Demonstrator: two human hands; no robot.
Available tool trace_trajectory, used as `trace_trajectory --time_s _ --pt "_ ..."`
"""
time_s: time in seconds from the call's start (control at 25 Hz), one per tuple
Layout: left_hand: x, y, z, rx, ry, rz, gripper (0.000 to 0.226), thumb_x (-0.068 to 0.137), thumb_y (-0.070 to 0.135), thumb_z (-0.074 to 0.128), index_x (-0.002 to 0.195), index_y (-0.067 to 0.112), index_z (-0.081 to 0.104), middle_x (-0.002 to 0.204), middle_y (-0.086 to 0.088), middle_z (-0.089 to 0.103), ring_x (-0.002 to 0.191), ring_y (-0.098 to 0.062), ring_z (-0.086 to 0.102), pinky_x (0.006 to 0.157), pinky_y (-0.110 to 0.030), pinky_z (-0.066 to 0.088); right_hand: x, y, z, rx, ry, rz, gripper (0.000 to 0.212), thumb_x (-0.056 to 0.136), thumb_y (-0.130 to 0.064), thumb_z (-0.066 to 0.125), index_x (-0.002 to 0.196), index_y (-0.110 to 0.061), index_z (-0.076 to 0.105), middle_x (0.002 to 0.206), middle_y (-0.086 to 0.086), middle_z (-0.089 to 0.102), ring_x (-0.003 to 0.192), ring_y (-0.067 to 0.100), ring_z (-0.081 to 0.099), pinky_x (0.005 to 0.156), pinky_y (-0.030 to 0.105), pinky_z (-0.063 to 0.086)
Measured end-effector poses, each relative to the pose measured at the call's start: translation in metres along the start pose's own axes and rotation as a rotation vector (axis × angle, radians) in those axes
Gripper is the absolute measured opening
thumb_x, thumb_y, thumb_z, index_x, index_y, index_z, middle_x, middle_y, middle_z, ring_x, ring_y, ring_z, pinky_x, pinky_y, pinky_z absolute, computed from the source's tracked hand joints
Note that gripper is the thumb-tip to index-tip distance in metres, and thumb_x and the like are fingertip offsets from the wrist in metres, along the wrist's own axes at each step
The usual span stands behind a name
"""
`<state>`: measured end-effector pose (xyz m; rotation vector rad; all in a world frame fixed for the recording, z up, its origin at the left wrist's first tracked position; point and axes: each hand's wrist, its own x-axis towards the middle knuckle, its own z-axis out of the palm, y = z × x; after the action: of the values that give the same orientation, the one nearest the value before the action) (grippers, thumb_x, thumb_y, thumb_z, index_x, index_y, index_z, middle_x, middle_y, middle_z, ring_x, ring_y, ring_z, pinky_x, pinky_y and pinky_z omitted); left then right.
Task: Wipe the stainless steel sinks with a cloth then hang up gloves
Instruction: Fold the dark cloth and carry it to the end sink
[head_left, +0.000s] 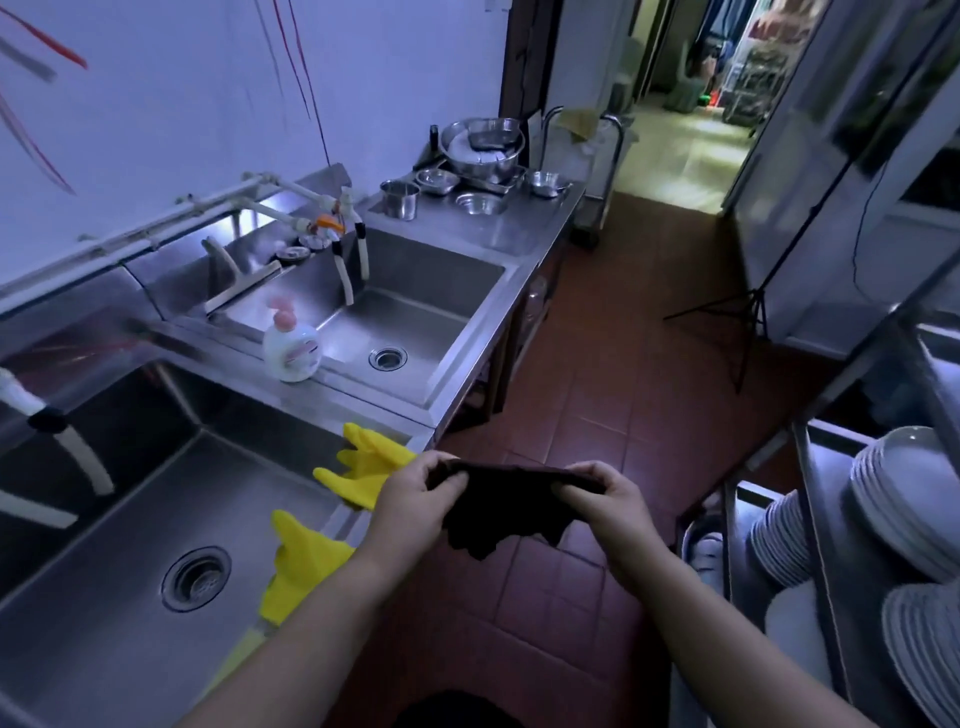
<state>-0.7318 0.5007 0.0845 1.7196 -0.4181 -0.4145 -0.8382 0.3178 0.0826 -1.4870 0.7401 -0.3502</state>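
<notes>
**Holding the dark cloth beside the two steel sinks**

Holding a dark, soft cloth (506, 506) with both hands, I stand beside the sink counter, over the red-brown tiled floor (597, 415). My left hand (415, 499) is closed on the left end of the cloth, and my right hand (605, 501) is closed on the right end, so the cloth is stretched between them and its lower part hangs down loosely.

To my left is the near stainless steel sink (156, 519) with a round drain. Two yellow rubber gloves lie over its front rim: one glove (371, 462) is just beside my left hand, at the corner of the counter, and the other glove (301, 566) hangs with the fingers inside the basin, next to my left forearm.

Behind it is the far stainless steel sink (415, 301). A white soap bottle with pink pump (291, 348) stands on the steel strip between the two basins. Farther away, metal bowls (480, 143) stand on the counter. On my right, stacked white plates (904, 499) fill a rack.
</notes>
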Motion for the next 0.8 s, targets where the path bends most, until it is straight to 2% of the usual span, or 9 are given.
trace_trajectory --time_s 0.08,0.16,0.32,0.4,0.56,0.68,0.8 --pt "0.03 0.002 0.014 -0.004 0.02 -0.01 0.013 0.087 0.008 0.061 0.084 0.018 0.067 0.075 0.002 0.068 0.069 -0.001 0.06 0.065 -0.016 0.047 0.039 -0.01 -0.012 -0.01 -0.029 0.001 0.007 0.082 0.006 0.063 0.088 0.003 0.062 0.069 0.021 0.062 0.062 0.03 0.059 0.062 0.042 0.049" --pt "0.065 0.001 0.027 -0.02 0.069 -0.032 0.016 0.086 0.008 0.062 0.081 0.021 0.067 0.073 0.005 0.068 0.068 0.0 0.06 0.065 -0.016 0.047 0.082 -0.018 -0.017 -0.028 -0.045 0.008 0.006 0.081 0.004 0.065 0.083 -0.002 0.064 0.073 0.019 0.063 0.069 0.029 0.059 0.068 0.043 0.048" --pt "0.157 -0.004 0.039 0.008 0.168 -0.092 0.011 0.087 0.016 0.064 0.077 0.021 0.066 0.072 0.003 0.068 0.069 -0.011 0.062 0.069 -0.028 0.049 0.179 -0.038 -0.009 -0.048 -0.07 -0.003 0.007 0.082 0.0 0.065 0.081 -0.006 0.066 0.071 0.011 0.064 0.067 0.023 0.058 0.065 0.034 0.047" --pt "0.206 -0.006 0.04 -0.01 0.182 -0.096 0.009 0.087 0.018 0.064 0.078 0.02 0.066 0.072 0.003 0.068 0.068 -0.011 0.061 0.069 -0.031 0.05 0.225 -0.049 -0.002 -0.032 -0.083 -0.006 0.005 0.084 -0.003 0.066 0.081 -0.007 0.065 0.069 0.011 0.063 0.062 0.023 0.057 0.059 0.033 0.047" --pt "0.309 0.001 0.042 -0.071 0.188 -0.135 0.011 0.086 0.012 0.062 0.076 0.015 0.065 0.06 0.007 0.061 0.057 -0.009 0.055 0.055 -0.023 0.044 0.316 -0.082 0.017 -0.015 -0.094 0.013 0.007 0.086 -0.006 0.065 0.08 -0.004 0.066 0.062 0.011 0.064 0.049 0.022 0.058 0.042 0.029 0.047" --pt "0.381 0.007 0.046 -0.05 0.142 -0.145 0.011 0.087 0.007 0.058 0.077 0.003 0.058 0.061 0.0 0.053 0.058 -0.013 0.047 0.053 -0.017 0.038 0.382 -0.099 0.027 -0.034 -0.09 0.027 0.012 0.088 -0.009 0.064 0.086 0.003 0.064 0.065 0.021 0.062 0.048 0.027 0.055 0.045 0.031 0.045" --pt "0.43 0.009 0.05 -0.057 0.112 -0.164 0.014 0.088 0.007 0.058 0.075 0.004 0.056 0.064 -0.001 0.053 0.059 -0.011 0.047 0.051 -0.013 0.035 0.432 -0.103 0.028 -0.056 -0.052 0.065 0.008 0.088 -0.011 0.064 0.086 -0.004 0.065 0.069 0.013 0.066 0.058 0.026 0.061 0.053 0.033 0.05"
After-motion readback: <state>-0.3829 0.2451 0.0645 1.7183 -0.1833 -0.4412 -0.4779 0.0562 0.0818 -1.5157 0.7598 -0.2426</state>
